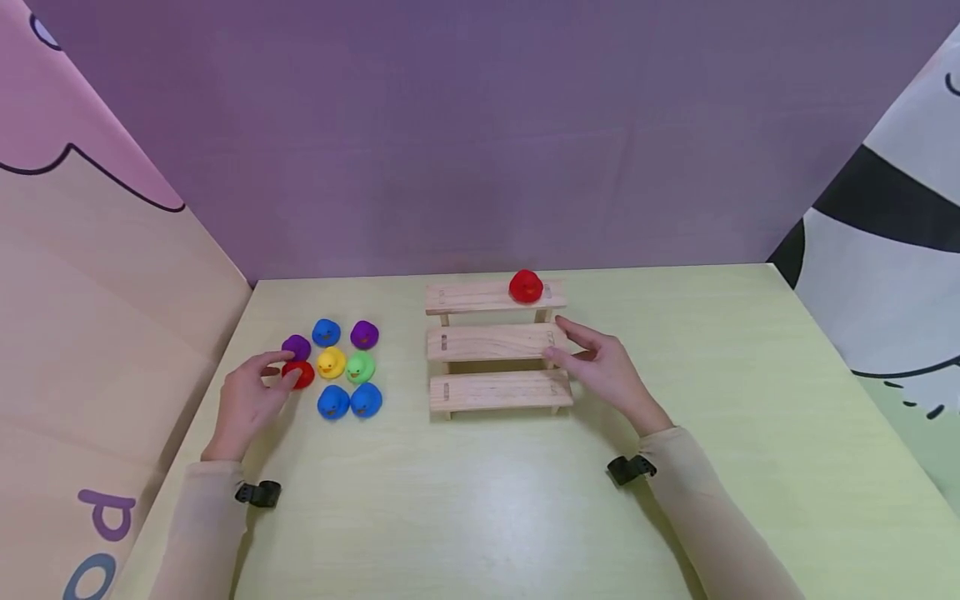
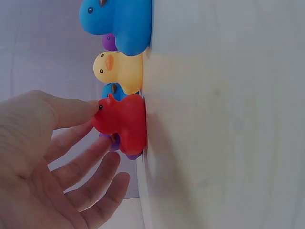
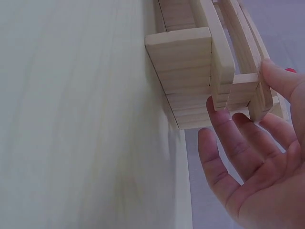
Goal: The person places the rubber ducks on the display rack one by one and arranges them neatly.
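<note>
Purple backdrop (image 1: 510, 125): one, upright behind the table
Table (image 1: 480, 517): one, pale wood, bearing the items below
Wooden stand (image 1: 495, 392): one, three steps, standing mid-table
Right hand (image 1: 603, 362): thumb on the right end of the middle step, forefinger at its rear edge, a light pinch; other fingers loosely apart. Judged to be steadying the stand
Left hand (image 1: 251, 400): thumb and forefinger pinching a red duck (image 1: 303, 375) by its head; remaining fingers spread
Wrist cameras (image 1: 258, 493): two, black, one per wrist
Red duck, pinched: upright on the table, at the left side of a cluster well left of the stand. Step in hand, by judgement: picking it up. Next move seems to call for a firm pinch and a straight lift
Second red duck (image 1: 526, 287): on the top step, toward its right end
Cluster, remainder: purple duck (image 1: 297, 347) close behind the pinched one and yellow duck (image 1: 331, 362) close to its right, the likeliest to be knocked; green duck (image 1: 361, 367), another purple and three blue ducks beyond, the front two blue side by side between hand and stand, best cleared from above
</note>
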{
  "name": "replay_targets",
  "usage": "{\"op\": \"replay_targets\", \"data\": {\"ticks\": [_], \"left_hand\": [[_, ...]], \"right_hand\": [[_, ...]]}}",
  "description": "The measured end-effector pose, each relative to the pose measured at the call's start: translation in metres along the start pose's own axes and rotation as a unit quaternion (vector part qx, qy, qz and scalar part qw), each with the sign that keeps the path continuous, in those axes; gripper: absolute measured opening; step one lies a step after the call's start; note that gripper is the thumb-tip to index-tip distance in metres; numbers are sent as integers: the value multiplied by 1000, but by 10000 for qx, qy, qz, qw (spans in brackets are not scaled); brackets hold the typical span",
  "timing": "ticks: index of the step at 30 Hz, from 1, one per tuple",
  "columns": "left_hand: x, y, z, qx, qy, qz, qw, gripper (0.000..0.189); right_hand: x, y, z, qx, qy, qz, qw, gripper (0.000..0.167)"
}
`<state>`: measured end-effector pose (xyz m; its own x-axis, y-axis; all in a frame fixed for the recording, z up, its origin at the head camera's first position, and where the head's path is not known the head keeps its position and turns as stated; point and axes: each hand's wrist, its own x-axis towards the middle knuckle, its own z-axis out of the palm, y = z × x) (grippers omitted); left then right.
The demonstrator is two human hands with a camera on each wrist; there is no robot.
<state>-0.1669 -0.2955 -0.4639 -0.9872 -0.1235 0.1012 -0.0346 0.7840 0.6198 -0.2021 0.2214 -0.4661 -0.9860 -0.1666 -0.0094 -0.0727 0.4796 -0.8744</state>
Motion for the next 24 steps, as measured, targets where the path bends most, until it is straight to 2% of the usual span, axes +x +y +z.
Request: {"op": "replay_targets", "data": {"ticks": [6, 12, 20, 24], "left_hand": [[3, -1, 0, 66, -388, -220, 9990, 45], [5, -2, -1, 154, -586, -146, 9981, 46], [7, -4, -2, 271, -738, -43, 9969, 47], [8, -2, -1, 307, -713, -21, 9970, 46]], "right_hand": [[-1, -2, -1, -6, 5, 10, 10000, 72], [-1, -3, -1, 19, 7, -19, 10000, 71], [-1, 0, 2, 46, 13, 87, 10000, 72], [0, 0, 2, 66, 40, 71, 9999, 73]]}}
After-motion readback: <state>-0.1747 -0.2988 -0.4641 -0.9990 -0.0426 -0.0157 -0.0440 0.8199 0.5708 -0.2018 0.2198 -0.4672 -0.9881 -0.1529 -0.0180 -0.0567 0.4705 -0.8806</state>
